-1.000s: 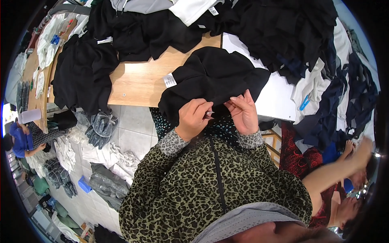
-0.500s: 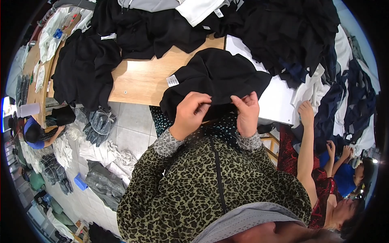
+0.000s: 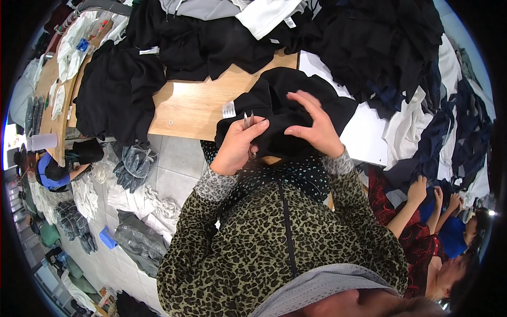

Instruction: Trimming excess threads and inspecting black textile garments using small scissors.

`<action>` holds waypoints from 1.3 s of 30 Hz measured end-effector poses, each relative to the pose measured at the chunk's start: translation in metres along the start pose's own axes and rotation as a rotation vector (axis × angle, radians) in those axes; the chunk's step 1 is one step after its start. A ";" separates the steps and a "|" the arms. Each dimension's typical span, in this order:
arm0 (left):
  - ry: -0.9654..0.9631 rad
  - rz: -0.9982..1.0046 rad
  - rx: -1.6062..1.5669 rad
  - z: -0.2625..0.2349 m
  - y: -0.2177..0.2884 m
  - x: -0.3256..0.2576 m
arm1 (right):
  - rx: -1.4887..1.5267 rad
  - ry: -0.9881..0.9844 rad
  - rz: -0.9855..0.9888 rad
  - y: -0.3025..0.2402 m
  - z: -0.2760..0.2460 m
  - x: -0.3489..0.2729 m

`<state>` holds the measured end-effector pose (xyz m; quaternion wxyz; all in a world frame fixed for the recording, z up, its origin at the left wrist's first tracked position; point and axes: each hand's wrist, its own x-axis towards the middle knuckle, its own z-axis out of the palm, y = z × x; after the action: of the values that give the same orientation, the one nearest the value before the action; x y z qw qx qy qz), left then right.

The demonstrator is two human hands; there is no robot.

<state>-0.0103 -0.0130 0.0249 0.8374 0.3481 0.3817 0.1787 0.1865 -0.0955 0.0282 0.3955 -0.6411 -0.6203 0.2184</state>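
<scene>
A black garment (image 3: 296,98) with a small white label (image 3: 228,109) lies bunched at the near edge of a wooden table (image 3: 195,103). My left hand (image 3: 237,148) is closed around small metal thread snips (image 3: 247,119), their tips poking up beside the cloth. My right hand (image 3: 312,127) lies on top of the garment, fingers spread and thumb pressed into the fabric, holding a fold. Both hands sit close together just above my leopard-print sleeves.
Heaps of black clothes (image 3: 211,37) and white and navy pieces (image 3: 422,121) cover the table's far and right sides. A co-worker's hands (image 3: 428,193) reach in at the right. Grey bundles (image 3: 132,161) lie on the tiled floor at left, near a seated person in blue (image 3: 50,171).
My right hand has gone from pinching the garment's near edge to spreading over its top. The left hand has shifted left, and the snips' tips now show. The garment is bunched closer.
</scene>
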 end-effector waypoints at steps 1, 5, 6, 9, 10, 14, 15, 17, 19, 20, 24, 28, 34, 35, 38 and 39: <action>-0.002 0.001 0.001 -0.001 -0.001 0.000 | 0.276 -0.156 0.146 0.007 0.001 0.003; 0.004 0.024 -0.002 -0.004 0.000 0.002 | 0.796 -0.279 0.417 0.018 0.001 0.001; 0.020 0.029 0.009 -0.005 0.001 0.001 | 0.911 -0.240 0.489 0.018 -0.002 0.000; 0.032 0.044 0.062 -0.011 -0.004 0.003 | 0.972 -0.114 0.424 0.016 -0.010 -0.002; 0.031 0.042 0.063 -0.011 -0.005 0.003 | 0.997 -0.094 0.402 0.018 -0.009 -0.003; -0.003 0.044 0.062 -0.008 -0.007 0.003 | 1.002 0.036 0.407 0.018 -0.008 -0.007; -0.002 0.044 0.065 -0.007 -0.007 0.003 | 1.018 0.067 0.395 0.021 -0.007 -0.008; 0.001 0.039 0.059 -0.007 -0.008 0.005 | 1.033 0.098 0.383 0.023 -0.006 -0.009; 0.006 0.033 0.053 -0.007 -0.009 0.005 | 1.036 0.136 0.386 0.024 -0.006 -0.010; 0.014 0.034 0.048 -0.005 -0.008 0.004 | 1.037 0.137 0.386 0.024 -0.005 -0.010; 0.039 0.006 0.031 -0.007 -0.011 0.008 | 1.043 0.148 0.397 0.022 -0.004 -0.011; 0.186 0.124 -0.167 -0.009 0.000 0.016 | 0.486 -0.009 0.323 0.023 -0.009 -0.014; -0.041 0.201 -0.561 -0.052 0.024 0.033 | 0.019 0.273 0.250 0.050 -0.012 -0.031; 0.000 0.175 -0.578 -0.054 0.021 0.035 | 0.038 0.293 0.347 0.052 -0.012 -0.033; 0.033 0.120 -0.611 -0.054 0.018 0.042 | 0.296 0.299 0.578 0.056 -0.013 -0.034; 0.033 0.116 -0.638 -0.058 0.017 0.043 | 0.518 0.268 0.706 0.056 -0.013 -0.035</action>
<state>-0.0280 0.0487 -0.0123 0.8863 0.0865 0.2996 0.3424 0.2269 -0.1279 -0.0150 0.5209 -0.7157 -0.2322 0.4030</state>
